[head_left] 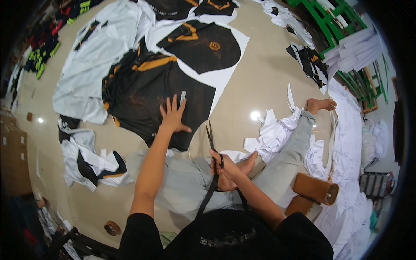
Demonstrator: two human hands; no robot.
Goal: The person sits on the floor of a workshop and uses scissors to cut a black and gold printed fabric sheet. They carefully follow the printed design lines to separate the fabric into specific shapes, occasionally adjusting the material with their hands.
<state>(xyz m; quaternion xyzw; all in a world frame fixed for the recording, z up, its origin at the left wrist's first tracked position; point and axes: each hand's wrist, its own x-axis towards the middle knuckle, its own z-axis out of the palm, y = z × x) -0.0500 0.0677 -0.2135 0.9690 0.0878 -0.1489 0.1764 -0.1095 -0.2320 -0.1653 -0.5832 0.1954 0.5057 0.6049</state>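
Note:
My left hand (174, 116) lies flat with fingers spread on a black fabric panel (147, 93) with orange trim. My right hand (224, 164) grips a pair of scissors (211, 138) by the handles. The long blades point away from me, their tips near the panel's lower right edge. A dark strap hangs down from beside the right hand. Beyond this panel, another black printed piece (203, 47) with a small round orange emblem lies on white sheet material (234, 69).
White cloth (93, 69) spreads at the far left. White scraps (275, 134) lie by my stretched-out leg, and black-and-white offcuts (97, 162) at my left. A brown box-shaped item (315, 189) sits at my right, beside white fabric (346, 143). Green metal frames (333, 26) stand far right.

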